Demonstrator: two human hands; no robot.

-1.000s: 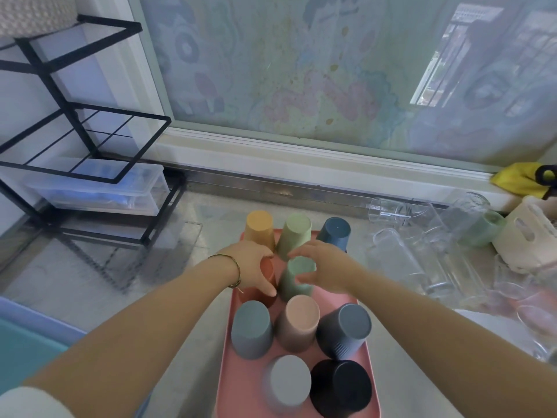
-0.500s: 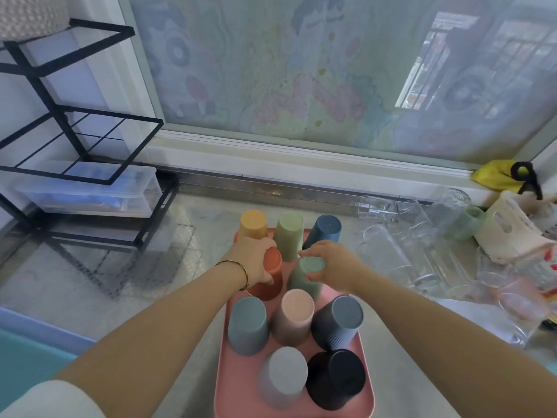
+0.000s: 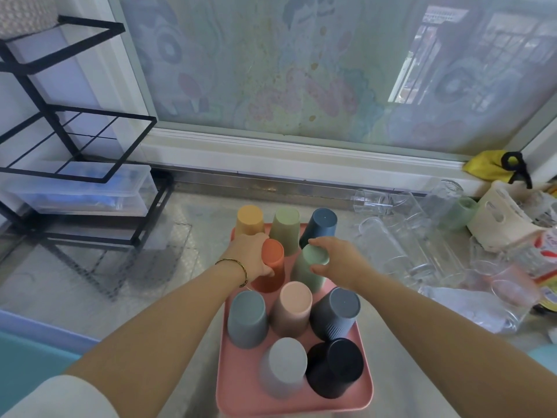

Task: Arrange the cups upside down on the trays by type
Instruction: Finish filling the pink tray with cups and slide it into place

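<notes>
Here, orange cup [image 3: 270, 264] in left grip [image 3: 251, 254]

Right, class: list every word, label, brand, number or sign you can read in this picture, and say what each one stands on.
None can be read.
Red and white printed packet at the right edge: it carries red markings, too blurred and cut off to read.
Frosted window film behind the counter: cartoon drawings only, no lettering visible.
Coloured plastic cups on the pink rectangular tray: no print visible.
</notes>
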